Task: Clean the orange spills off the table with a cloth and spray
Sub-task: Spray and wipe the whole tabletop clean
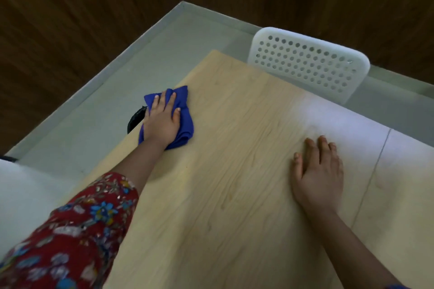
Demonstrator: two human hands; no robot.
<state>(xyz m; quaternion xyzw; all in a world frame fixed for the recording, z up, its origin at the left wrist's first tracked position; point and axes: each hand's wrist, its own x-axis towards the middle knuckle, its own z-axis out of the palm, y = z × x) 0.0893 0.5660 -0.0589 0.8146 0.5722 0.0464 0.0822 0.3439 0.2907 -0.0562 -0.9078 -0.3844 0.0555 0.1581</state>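
Blue cloth lay at the counter's left edge under the left hand, fingers spread flat, while the right hand rested open mid-counter; no orange showed, so wiping seemed nearly done.

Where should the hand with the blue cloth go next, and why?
Probably the left hand should slide the blue cloth across the table toward its middle. The cloth sits at the left edge, partly over it, so no wood is left to wipe that way, while the right hand rests flat, steadying.
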